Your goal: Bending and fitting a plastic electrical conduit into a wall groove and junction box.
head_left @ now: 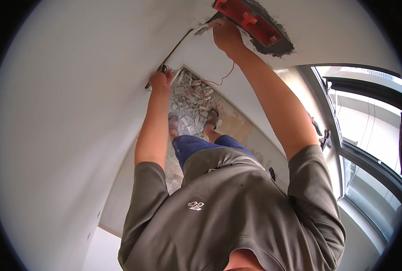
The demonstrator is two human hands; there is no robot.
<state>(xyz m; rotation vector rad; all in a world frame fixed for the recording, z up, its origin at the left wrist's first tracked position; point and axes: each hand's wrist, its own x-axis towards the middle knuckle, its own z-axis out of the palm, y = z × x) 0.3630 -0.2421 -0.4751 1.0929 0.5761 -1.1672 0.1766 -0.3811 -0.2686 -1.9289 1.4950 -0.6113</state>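
My right hand (226,36) is closed around the end of a pale strip or cable (200,30) at a dark groove cut in the white wall, just left of a red recessed electrical box (248,20) ringed with dark grey plaster. A thin red wire (221,81) hangs in a loop below this hand. My left hand (160,77) is lower along the same groove, fingers curled at a small dark object (164,68), possibly wires or a tool, too small to name.
Broken rubble (189,101) covers the floor around my sandaled feet. At the right are a dark-framed window (363,144) and dark tools or objects (325,137) on its sill. A white wall (61,113) rises close on my left.
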